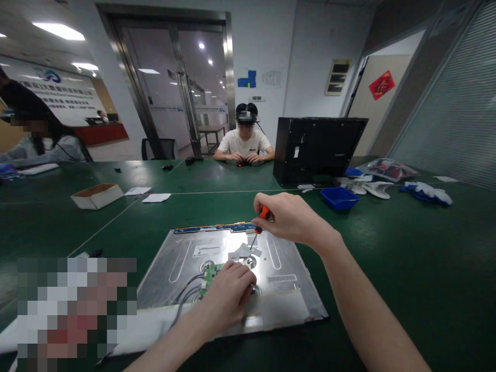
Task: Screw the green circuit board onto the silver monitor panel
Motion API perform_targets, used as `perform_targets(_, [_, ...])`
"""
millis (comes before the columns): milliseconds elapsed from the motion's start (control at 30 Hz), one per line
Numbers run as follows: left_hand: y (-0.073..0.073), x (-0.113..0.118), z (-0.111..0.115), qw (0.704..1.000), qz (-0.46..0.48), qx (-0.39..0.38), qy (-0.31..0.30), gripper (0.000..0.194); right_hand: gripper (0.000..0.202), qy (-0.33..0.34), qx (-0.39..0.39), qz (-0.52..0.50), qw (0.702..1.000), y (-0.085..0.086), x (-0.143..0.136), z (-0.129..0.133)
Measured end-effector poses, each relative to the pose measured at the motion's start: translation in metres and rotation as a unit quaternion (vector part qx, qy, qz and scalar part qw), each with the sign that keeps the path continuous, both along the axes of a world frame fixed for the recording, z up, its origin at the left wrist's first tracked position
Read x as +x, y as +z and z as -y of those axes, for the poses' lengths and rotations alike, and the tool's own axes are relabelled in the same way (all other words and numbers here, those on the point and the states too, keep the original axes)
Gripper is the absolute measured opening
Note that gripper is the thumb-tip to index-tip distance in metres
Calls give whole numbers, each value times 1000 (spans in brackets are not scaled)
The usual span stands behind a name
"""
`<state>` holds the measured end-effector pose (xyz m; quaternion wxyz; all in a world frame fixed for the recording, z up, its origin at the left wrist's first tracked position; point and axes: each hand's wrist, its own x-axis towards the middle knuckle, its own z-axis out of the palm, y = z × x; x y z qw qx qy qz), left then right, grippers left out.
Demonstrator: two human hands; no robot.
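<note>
A flat silver metal display panel (232, 240) lies on the green table, a blue circuit strip (213, 228) along its far edge. Around an orange and black screwdriver (264, 213) the fingers of my right hand (292, 217) are closed. Its shaft slants down to the panel beside pale strips of tape (245, 251) and a round metal mount. My left hand (232, 287) lies low over the middle of the panel, fingers curled together on a green circuit board (211, 274), which it partly covers. Its fingertips are hidden. Grey cables (186, 292) run left from the board.
A black monitor (318, 150) stands at the back right, near a blue tray (339, 198) and gloves (426, 194). An open cardboard box (96, 197) and paper slips (156, 198) lie at the back left. One person (246, 139) sits opposite, another at far left. The lower left is blurred out.
</note>
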<state>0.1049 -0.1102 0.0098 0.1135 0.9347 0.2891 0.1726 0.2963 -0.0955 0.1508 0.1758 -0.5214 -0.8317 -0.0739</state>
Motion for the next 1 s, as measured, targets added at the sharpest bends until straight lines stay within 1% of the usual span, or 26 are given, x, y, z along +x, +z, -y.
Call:
perform_targets(100, [-5, 1, 2, 1000, -10, 10, -4, 13, 18, 6, 0, -3, 1000, -3, -2, 0])
perform_targets(200, [-5, 1, 3, 1000, -14, 17, -3, 14, 20, -5, 14, -29, 999, -5, -3, 0])
perform_targets(267, [-5, 1, 2, 1000, -17, 23, -4, 13, 20, -22, 33, -72, 997, -8, -2, -1])
perform_targets(333, [-6, 0, 2, 999, -18, 30, -3, 13, 20, -35, 42, -142, 988, -17, 1, -2])
perform_targets(367, [-6, 0, 2, 999, -18, 33, -3, 13, 19, -36, 36, -184, 982, -24, 4, -2])
perform_targets(433, [-6, -1, 2, 999, -19, 37, -3, 14, 20, -40, 29, -267, 962, -44, 10, -2])
perform_targets(500, [-6, -2, 3, 999, -19, 34, -6, 14, 23, -66, 21, -328, 942, -68, 17, -1])
perform_targets(567, [-5, -3, 3, 1000, -15, 27, -6, 13, 25, -100, -6, -386, 917, -90, 21, 1])
perform_targets(600, [-4, -4, 3, 1000, -11, 24, -5, 12, 26, -116, -13, -409, 905, -98, 21, 3])
perform_targets(667, [-3, -5, 4, 1000, -2, 21, -3, 11, 26, -111, -26, -434, 893, -109, 21, 5])
perform_targets(733, [-2, -7, 5, 1000, 1, 19, -4, 9, 28, -108, -13, -461, 881, -114, 20, 6])
perform_targets(867, [2, -9, 7, 1000, -15, 18, -8, 13, 32, -110, 39, -517, 848, -117, 17, 4])
perform_targets(933, [4, -9, 8, 999, -27, 20, -8, 14, 31, -107, 42, -527, 842, -119, 16, 3])
perform_targets(1000, [6, -9, 10, 999, -35, 22, -9, 15, 28, -104, 34, -525, 844, -120, 14, 3])
